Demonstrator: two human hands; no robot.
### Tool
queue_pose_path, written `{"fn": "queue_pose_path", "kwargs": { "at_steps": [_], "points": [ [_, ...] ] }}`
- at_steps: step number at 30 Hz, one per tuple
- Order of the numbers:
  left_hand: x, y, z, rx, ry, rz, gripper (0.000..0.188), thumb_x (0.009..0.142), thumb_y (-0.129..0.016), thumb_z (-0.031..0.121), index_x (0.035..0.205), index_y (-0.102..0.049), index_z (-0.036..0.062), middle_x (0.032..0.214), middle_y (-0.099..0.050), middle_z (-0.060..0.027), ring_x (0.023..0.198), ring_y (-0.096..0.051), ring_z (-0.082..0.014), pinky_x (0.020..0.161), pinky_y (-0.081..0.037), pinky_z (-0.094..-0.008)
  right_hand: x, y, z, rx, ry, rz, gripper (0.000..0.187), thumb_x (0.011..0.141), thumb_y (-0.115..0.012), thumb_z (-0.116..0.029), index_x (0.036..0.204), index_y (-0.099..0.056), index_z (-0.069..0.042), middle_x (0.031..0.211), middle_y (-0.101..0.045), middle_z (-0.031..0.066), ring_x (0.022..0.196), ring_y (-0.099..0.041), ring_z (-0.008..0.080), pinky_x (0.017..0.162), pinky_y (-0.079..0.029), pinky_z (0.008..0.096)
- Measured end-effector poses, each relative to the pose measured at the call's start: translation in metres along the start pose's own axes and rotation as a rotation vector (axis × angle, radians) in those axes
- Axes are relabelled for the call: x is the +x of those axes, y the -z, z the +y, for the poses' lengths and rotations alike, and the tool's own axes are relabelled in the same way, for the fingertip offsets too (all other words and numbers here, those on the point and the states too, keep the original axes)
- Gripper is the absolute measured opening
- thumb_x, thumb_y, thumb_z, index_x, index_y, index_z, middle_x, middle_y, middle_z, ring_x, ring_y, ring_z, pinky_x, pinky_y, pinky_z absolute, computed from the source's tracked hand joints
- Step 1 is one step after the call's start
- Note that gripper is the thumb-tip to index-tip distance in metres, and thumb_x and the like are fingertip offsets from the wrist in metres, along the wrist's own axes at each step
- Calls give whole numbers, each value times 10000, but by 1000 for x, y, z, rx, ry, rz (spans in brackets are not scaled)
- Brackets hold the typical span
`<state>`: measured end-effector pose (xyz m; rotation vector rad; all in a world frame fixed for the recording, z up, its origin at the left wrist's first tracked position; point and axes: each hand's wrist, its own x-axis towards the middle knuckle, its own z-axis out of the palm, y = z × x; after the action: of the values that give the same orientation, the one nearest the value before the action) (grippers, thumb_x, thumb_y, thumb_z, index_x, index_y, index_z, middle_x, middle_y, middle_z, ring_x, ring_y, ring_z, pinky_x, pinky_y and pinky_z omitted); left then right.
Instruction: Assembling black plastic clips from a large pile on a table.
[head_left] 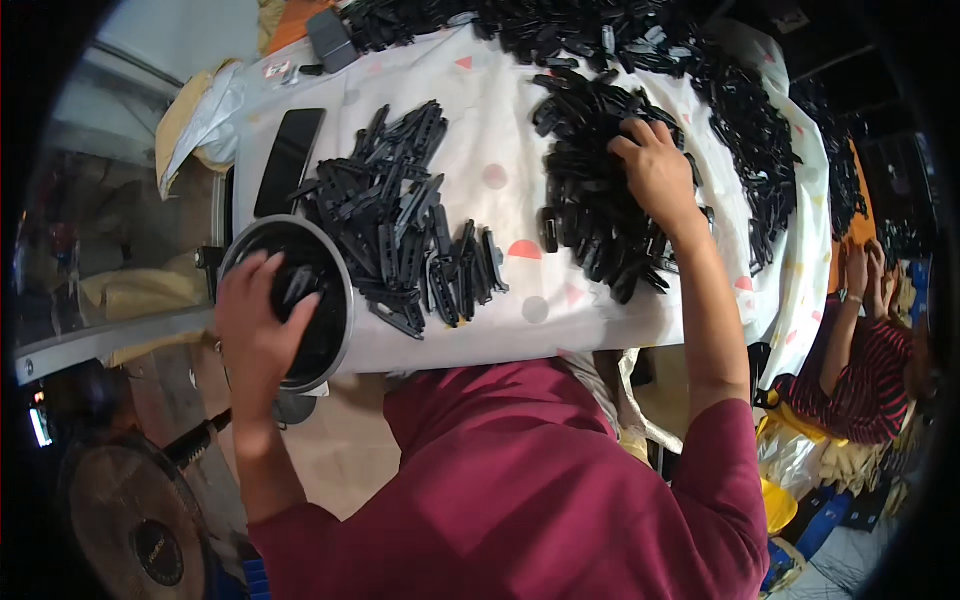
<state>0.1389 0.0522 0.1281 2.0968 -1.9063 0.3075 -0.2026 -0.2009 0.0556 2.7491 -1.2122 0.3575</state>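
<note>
At the tablecloth edge (400, 352), left fingers (242, 278) partly hide a bowl (348, 300).

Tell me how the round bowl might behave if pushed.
The bowl looks stiff, given its evenly round grey rim. It could tip if pushed toward the person, since its near side appears to overhang the edge of the white tablecloth. The dark pieces inside would probably slide about, as they seem loose.

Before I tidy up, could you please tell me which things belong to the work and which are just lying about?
Apparently in use:
bowl under the left hand
black parts at the right hand
long black pieces between

Apparently lying about:
phone
dark block
</note>
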Motion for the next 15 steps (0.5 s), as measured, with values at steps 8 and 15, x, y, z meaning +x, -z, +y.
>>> {"fn": "queue_pose_path", "kwargs": {
  "at_steps": [8,15],
  "points": [
    [45,-96,128,-76,-197,-298,250,708,-651,331,657,-649,86,814,-561,-59,880,-486,-228,727,-368,-364,-20,34,-54,832,-287,117,318,782,-578,37,1090,-597,-39,909,-589,93,714,-576,179,608,-467,257],
    [52,-102,127,-99,-191,-335,225,662,-693,280,740,-652,73,839,-549,-37,861,-482,-215,712,-359,-355,-69,41,-85,1662,-532,-10,259,774,-612,64,1029,-587,24,862,-625,96,690,-603,119,601,-503,218]
  ]
}}
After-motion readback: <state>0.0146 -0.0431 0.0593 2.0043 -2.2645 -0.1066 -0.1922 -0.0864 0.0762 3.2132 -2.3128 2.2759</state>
